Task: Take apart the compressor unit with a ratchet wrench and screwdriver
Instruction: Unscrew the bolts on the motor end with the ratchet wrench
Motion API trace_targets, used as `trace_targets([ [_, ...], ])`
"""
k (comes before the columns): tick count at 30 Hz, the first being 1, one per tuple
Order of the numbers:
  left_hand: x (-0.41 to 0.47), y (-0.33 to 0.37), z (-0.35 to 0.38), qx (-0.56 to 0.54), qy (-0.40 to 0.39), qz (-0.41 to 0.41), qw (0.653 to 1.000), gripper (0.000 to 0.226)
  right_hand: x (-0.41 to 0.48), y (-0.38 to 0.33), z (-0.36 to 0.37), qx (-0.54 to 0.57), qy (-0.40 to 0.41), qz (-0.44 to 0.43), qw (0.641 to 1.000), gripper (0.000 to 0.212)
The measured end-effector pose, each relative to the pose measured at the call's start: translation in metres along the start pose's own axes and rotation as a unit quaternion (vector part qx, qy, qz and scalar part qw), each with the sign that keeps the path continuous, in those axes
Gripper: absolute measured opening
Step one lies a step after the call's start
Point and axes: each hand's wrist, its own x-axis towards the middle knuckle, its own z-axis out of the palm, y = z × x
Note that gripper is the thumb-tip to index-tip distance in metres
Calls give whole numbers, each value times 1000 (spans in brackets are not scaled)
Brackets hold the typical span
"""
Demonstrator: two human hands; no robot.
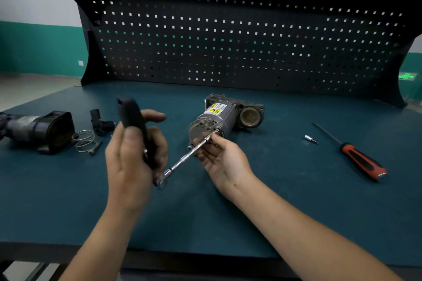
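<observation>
The grey compressor unit [218,116] lies on its side at the middle of the bench, a yellow warning label on top. My left hand [134,157] grips the black handle of the ratchet wrench [134,121], which stands nearly upright. From the ratchet head a chrome extension bar [187,157] runs up to the right, its tip at a bolt on the compressor's end face. My right hand [219,157] holds the bar near its tip, fingers curled under it. A red-and-black screwdriver [356,157] lies to the right.
A detached dark compressor part [38,131] lies at the far left, with a wire spring [84,140] and a black fitting [100,122] beside it. A small socket bit [310,139] sits left of the screwdriver. The black pegboard [228,36] rises behind the green bench top [228,223].
</observation>
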Motion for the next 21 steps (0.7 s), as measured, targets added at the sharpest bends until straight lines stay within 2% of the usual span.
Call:
trace_targets([
  [2, -5, 0, 5, 46, -58, 57, 996, 23, 0, -1, 1, 13, 1, 15, 1000, 25],
  [5, -10, 2, 10, 168, -153, 132, 965, 30, 1, -4, 1, 20, -4, 29, 999, 27],
  [7, -11, 6, 15, 204, -161, 150, 954, 27, 2, -6, 0, 16, -8, 33, 999, 27],
  [9, -12, 8, 22, 143, -126, 137, 972, 25, 1, -6, -2, 2, -7, 30, 1000, 26],
  [11, -8, 15, 26, 39, -75, 87, 993, 17, 2, -6, -4, -8, -1, 23, 1000, 24],
  [14, 1, 23, 31, -76, -8, -1, 997, 13, 4, -5, -6, -19, 8, 14, 1000, 23],
  [18, 0, 27, 43, -77, 104, -4, 992, 15, 7, -4, -8, -25, 10, 1, 1000, 22],
  [20, -2, 26, 50, -69, 121, 1, 990, 20, 8, -3, -9, -40, 5, 0, 999, 24],
  [21, -3, 25, 52, -55, 104, 12, 993, 22, 6, -3, -7, -43, -3, 2, 999, 25],
])
